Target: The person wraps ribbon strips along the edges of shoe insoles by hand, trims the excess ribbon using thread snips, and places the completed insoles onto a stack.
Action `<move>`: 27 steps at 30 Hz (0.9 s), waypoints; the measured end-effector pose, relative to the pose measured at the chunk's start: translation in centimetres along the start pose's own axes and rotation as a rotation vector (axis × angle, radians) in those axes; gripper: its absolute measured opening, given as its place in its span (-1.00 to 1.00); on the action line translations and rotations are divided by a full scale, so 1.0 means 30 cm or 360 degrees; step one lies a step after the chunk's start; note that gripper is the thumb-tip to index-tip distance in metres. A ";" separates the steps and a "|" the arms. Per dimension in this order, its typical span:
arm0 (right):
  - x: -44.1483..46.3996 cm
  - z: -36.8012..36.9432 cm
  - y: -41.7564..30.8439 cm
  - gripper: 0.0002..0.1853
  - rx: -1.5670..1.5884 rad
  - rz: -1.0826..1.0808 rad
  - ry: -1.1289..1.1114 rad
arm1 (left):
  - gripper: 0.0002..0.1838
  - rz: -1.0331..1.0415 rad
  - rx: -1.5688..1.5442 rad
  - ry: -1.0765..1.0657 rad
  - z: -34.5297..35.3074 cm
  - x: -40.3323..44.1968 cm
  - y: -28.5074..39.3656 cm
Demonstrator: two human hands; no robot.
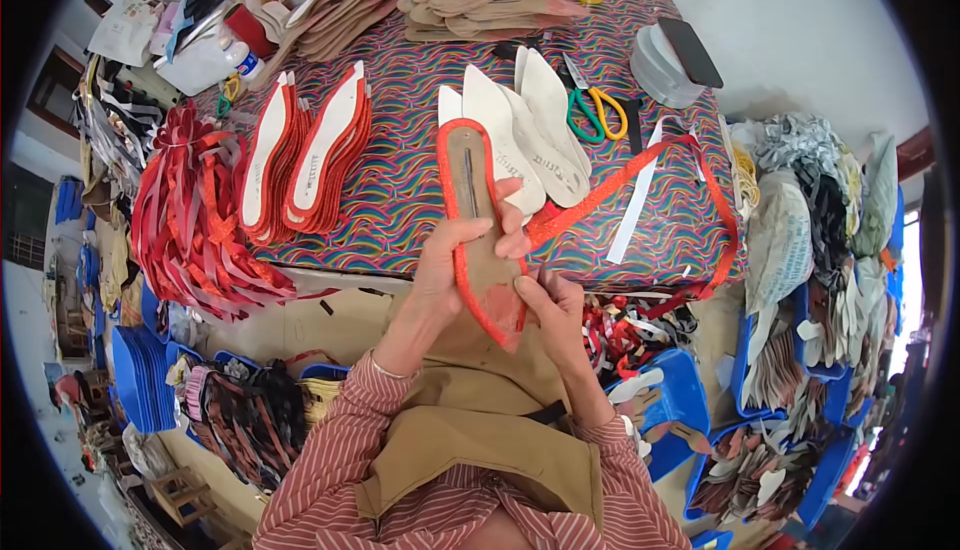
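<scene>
My left hand (447, 262) is closed around a brown insole (487, 245), thumb on its face and fingertips round its right edge. The insole has a dark metal strip down its middle and a red trim along its rim; its pointed end is toward me. At its lower right edge my right hand (553, 308) pinches the rim between thumb and fingers. A red ribbon (612, 182) runs from beside the insole across the table to the right and hangs over the front edge. White insoles (545, 145) with writing lie just behind it.
Stacks of red-edged white insoles (328, 150) and a heap of red ribbons (190, 210) lie left. Scissors (597, 113), a white strip (634, 208) and a phone (690, 53) on a plastic tub are right. Brown insoles (490, 0) are piled behind. Blue bins (675, 405) stand below.
</scene>
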State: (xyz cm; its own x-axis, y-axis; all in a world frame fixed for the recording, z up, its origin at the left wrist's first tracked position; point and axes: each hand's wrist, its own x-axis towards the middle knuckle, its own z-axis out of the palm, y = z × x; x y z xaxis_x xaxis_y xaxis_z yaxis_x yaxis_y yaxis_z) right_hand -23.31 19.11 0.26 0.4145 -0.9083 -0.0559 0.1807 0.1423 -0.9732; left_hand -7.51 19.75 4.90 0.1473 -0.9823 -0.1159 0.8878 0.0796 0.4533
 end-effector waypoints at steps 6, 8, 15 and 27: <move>-0.023 -0.034 0.020 -0.86 0.0327 0.0280 -0.0272 | -0.35 -0.0071 0.0032 -0.0159 -0.019 0.036 0.068; -0.019 -0.039 0.022 -0.85 0.0312 0.0278 -0.0294 | -0.33 -0.0076 -0.0015 -0.0241 -0.039 0.040 0.077; 0.054 0.032 -0.105 -0.86 0.0046 0.0171 -0.0123 | -0.28 -0.0011 0.0286 0.0071 0.032 0.006 0.012; 0.154 0.062 -0.073 -0.88 -0.0008 -0.0063 0.0006 | -0.43 0.0277 0.1417 0.0310 0.010 -0.069 -0.006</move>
State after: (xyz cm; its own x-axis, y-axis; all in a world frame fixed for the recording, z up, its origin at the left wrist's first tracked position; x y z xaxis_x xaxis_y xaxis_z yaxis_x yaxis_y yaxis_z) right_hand -20.13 15.35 2.55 0.4035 -0.9148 -0.0179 0.1925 0.1039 -0.9758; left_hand -8.08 21.72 5.32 0.3893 -0.9165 -0.0923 0.1959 -0.0155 0.9805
